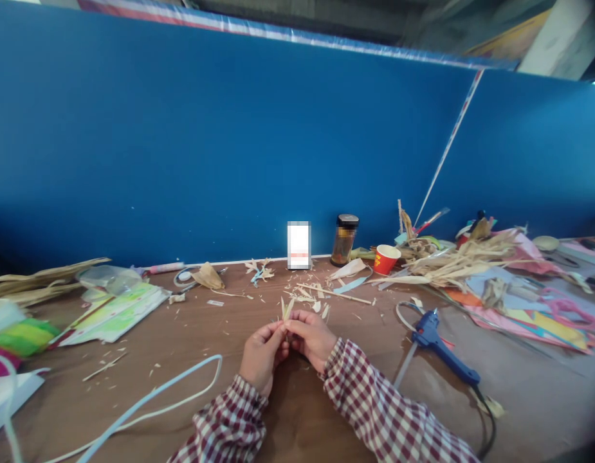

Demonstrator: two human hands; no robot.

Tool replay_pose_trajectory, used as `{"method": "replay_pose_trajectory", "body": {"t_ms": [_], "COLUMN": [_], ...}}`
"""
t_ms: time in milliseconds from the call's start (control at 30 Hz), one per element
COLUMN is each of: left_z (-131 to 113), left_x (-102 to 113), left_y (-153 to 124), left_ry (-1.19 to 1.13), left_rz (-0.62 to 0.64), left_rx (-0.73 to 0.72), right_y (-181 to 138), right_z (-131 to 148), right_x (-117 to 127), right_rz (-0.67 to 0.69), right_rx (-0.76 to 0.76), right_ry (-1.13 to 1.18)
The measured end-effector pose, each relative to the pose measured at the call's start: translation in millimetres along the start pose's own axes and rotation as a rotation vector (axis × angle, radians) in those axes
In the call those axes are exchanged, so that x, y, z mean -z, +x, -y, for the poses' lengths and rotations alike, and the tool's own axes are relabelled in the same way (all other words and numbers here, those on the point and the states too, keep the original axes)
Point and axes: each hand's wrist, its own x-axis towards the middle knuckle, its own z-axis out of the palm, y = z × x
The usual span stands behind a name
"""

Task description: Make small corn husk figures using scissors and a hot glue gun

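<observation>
Both hands meet over the middle of the brown table, fingertips pinched together. Between them stands a small bundle of pale corn husk strips point(287, 307), its tips fanning upward. My left hand point(263, 354) is closed around its lower part from the left. From the right, my right hand point(311, 337) pinches the same bundle with thumb and forefinger. The lower end of the bundle is hidden by the fingers. Just beyond the hands lie scattered husk scraps point(304, 294) and a thin stick point(336, 294).
A blue glue gun point(439, 344) with a black cord lies at right. Behind stand a red paper cup point(387, 260), a dark-lidded bottle point(345, 241) and a bright phone-like screen point(299, 245). Dried husks point(444, 260) heap at right; a white cable point(172, 379) loops at front left.
</observation>
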Motion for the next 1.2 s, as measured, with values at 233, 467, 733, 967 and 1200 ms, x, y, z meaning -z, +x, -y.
{"method": "replay_pose_trajectory", "body": {"t_ms": [233,467,733,967,1200], "left_z": [-9,-10,-10,-5,-5], "left_x": [1,3,-1,-1,-2], "left_y": [-1,-1,-3,-4,-2], "left_ry": [-0.057,-0.114,-0.107,0.047,0.105], "left_rz": [-0.014,0.033,0.130,0.072,0.069], "left_rx": [-0.001,0.034,0.125,0.080,0.013], "right_y": [5,8,2,2,2], "right_z": [1,2,9,12,9], "right_x": [1,5,0,1,4], "right_rz": [-0.166,-0.265,-0.152,-0.197,-0.158], "right_rx": [0.060,0.200,0.320,0.356,0.403], "right_ry": [-0.042,-0.220,-0.225,-0.223,-0.276]}}
